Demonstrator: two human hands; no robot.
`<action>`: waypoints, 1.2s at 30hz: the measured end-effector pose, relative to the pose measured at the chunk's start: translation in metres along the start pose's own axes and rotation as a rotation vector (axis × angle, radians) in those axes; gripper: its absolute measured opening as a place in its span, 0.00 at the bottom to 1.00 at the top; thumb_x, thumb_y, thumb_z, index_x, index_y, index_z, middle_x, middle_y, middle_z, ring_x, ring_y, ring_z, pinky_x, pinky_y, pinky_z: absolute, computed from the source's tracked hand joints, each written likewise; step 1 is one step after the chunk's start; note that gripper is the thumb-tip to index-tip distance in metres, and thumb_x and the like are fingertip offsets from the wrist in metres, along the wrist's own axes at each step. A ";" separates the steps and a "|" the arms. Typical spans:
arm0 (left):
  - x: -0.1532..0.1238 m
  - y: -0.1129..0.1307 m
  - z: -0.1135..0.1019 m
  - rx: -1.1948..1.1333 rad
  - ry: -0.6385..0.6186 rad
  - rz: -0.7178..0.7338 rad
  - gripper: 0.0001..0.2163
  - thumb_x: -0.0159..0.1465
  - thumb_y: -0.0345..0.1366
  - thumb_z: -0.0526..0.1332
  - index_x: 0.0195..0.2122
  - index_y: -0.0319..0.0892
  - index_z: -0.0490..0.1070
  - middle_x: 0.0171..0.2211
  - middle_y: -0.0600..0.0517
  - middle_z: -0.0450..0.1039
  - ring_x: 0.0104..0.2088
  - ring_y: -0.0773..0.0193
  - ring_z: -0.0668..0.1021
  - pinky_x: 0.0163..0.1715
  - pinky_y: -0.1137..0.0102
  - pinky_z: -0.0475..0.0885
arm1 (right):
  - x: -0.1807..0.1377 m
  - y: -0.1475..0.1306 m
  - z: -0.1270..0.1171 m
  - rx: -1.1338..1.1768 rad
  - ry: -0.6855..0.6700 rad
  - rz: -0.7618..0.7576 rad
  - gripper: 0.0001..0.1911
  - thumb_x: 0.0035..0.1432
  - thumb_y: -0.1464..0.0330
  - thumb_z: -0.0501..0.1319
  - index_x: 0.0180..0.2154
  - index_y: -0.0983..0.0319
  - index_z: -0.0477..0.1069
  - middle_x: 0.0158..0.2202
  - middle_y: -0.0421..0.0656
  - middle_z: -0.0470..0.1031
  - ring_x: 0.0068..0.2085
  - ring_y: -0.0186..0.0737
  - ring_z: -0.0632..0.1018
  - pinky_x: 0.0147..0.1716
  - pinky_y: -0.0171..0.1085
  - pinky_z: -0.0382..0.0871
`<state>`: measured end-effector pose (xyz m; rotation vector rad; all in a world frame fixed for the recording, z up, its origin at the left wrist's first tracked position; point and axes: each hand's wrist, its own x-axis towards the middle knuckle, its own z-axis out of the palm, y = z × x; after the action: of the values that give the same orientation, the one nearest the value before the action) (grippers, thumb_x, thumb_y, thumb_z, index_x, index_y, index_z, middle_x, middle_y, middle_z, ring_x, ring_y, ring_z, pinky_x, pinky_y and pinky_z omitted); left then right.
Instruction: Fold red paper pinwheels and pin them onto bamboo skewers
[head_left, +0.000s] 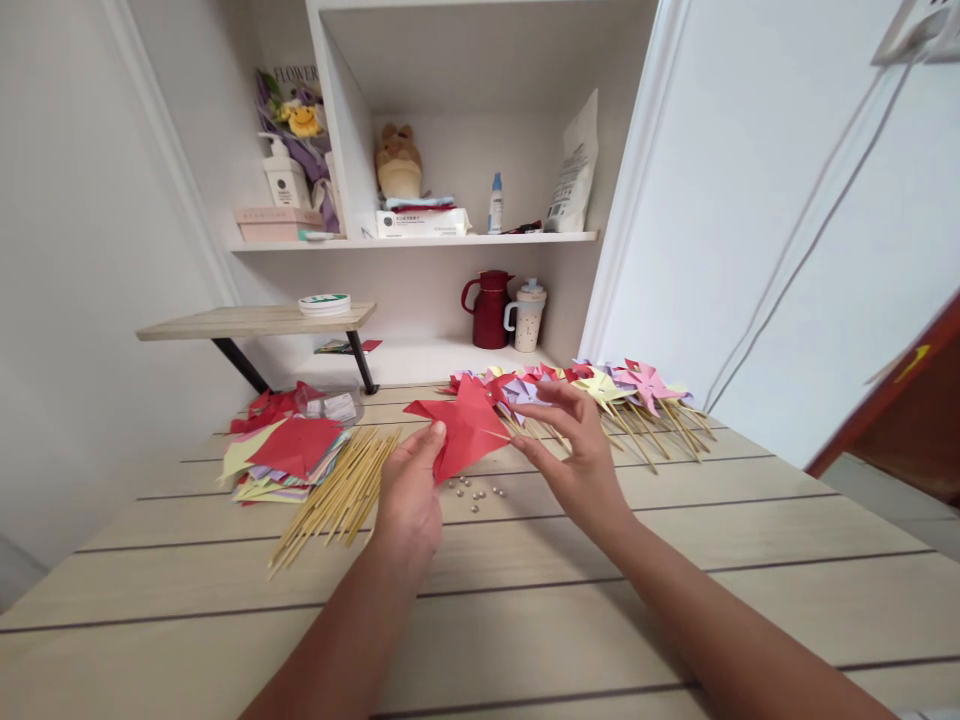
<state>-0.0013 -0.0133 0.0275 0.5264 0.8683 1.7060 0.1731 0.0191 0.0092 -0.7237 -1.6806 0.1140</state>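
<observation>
A folded piece of red pinwheel paper (466,432) is held up above the table. My left hand (411,490) pinches its left side, thumb on top. At the paper's right edge is my right hand (574,455), with thumb and index fingertips apart. A thin pale strip (495,434) lies across the paper near that thumb; whether it is a pin or a paper edge I cannot tell. Several small shiny beads or fastener heads (475,496) are scattered on the wood below. Left of my left hand lies a heap of thin wooden sticks (330,500).
Stacked coloured paper sheets (296,447) lie at the left beside a clear plastic box (337,405). Several pinwheels on sticks (600,388) rest at the back right. A small raised shelf (255,322) stands back left. Behind are a red jug (491,310) and a cup (529,318).
</observation>
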 end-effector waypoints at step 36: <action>-0.005 -0.016 0.007 -0.113 -0.119 -0.033 0.03 0.58 0.28 0.69 0.33 0.38 0.77 0.33 0.48 0.82 0.35 0.66 0.82 0.45 0.70 0.75 | -0.014 -0.021 0.026 0.197 -0.067 0.312 0.09 0.58 0.62 0.67 0.28 0.60 0.77 0.21 0.38 0.71 0.23 0.34 0.66 0.24 0.35 0.61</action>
<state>0.0158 -0.0138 0.0201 0.5285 0.6881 1.6658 0.1417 0.0030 -0.0001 -0.8345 -1.5820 0.5214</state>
